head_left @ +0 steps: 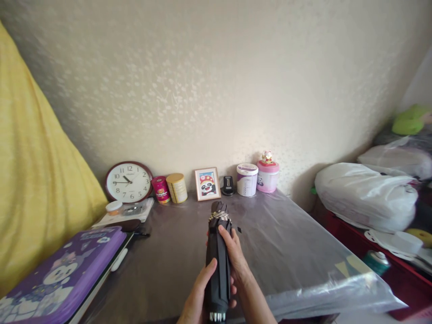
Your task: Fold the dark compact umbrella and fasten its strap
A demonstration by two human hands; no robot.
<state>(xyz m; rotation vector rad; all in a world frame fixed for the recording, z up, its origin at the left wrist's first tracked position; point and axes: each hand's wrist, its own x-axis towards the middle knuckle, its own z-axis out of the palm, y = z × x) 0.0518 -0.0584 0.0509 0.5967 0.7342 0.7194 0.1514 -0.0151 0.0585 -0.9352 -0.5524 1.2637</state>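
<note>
A folded black umbrella points away from me over the table, its silver-ringed end nearest me. My left hand wraps round its lower part, thumb along the near left side. Higher up, my right hand closes round it from the right, with the thumb lying on top. A patterned cord is wound round the far end of the umbrella, just beyond my right thumb. Most of the fingers are hidden beneath the umbrella.
Along the wall stand a clock, several tins, a framed panda picture and a pink tub with a figurine. A purple case lies at left. White bags sit at right beyond the plastic-covered table's edge.
</note>
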